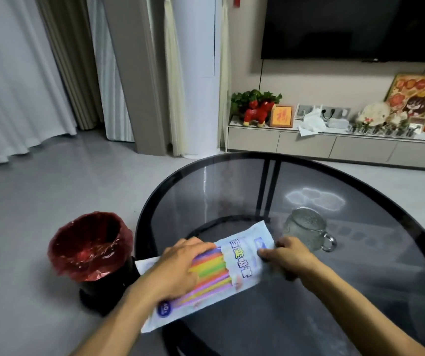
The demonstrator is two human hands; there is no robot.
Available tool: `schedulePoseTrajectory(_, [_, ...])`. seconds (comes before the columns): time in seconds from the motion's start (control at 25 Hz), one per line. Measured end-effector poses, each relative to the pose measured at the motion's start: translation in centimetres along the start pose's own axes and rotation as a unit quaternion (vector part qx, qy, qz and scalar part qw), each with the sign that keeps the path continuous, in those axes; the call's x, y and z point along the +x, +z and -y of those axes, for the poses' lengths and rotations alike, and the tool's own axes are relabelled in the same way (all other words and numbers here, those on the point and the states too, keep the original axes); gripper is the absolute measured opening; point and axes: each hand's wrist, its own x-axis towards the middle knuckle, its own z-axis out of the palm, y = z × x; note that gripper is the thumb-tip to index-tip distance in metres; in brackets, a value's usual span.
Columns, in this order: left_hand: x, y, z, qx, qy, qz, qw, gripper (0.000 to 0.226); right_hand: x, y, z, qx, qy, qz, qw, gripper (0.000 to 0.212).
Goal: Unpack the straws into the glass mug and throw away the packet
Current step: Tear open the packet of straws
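Packet [234, 263] — lengthwise toward mug [306, 227]

The round dark glass table [360, 278] bears the straw packet [234, 260] and a seemingly empty glass mug [306, 228].

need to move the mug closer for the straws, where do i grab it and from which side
Take the glass mug by its handle, coming in from the right. The mug stands upright on the glass table with the handle sticking out to the right, clear of the straw packet on its left. The right hand is nearest, though it now pinches the packet's end.
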Motion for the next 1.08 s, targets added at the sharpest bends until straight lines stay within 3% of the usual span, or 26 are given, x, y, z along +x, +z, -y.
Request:
schedulePoseTrajectory(0.08, [0.8,0.0,-1.4,0.070,0.037,-0.171,0.982,0.059,-1.1,-1.3,-0.2,0.116,-0.044,-0.054,0.991,0.031])
schedulePoseTrajectory(0.16, [1.9,0.2,-5.6,-0.019,0.072,-0.279,0.957,0.043,-2.5,-1.9,-0.1,0.179,-0.145,-0.126,0.965,0.029])
schedulePoseTrajectory(0.28, [3.0,1.9,-13.0,-0.265,0.088,-0.309,0.909,0.034,-4.4,-1.4,0.3,0.268,-0.262,-0.082,0.923,0.019])
schedulePoseTrajectory(0.4, [3.9,2.8,-14.6,-0.336,0.082,-0.374,0.861,0.041,-4.4,-2.4,0.0,0.359,-0.261,0.006,0.896,0.013])
schedulePoseTrajectory(0.52, [4.1,2.4,-14.0,-0.349,0.094,-0.380,0.851,0.042,-3.9,-3.3,-0.1,0.366,-0.270,0.033,0.890,0.020])
schedulePoseTrajectory(0.68, [4.0,2.5,-14.3,-0.367,0.093,-0.389,0.840,0.031,-4.2,-3.1,0.0,0.332,-0.300,-0.006,0.894,0.019])
schedulePoseTrajectory(0.88, [3.5,2.2,-14.2,-0.397,0.093,-0.336,0.849,0.023,-4.6,-3.4,0.2,0.318,-0.304,-0.027,0.897,0.019])
schedulePoseTrajectory(1.08, [3.1,1.9,-13.8,-0.403,0.088,-0.324,0.851,0.014,-4.6,-2.4,-0.1,0.230,-0.353,-0.066,0.904,0.025])
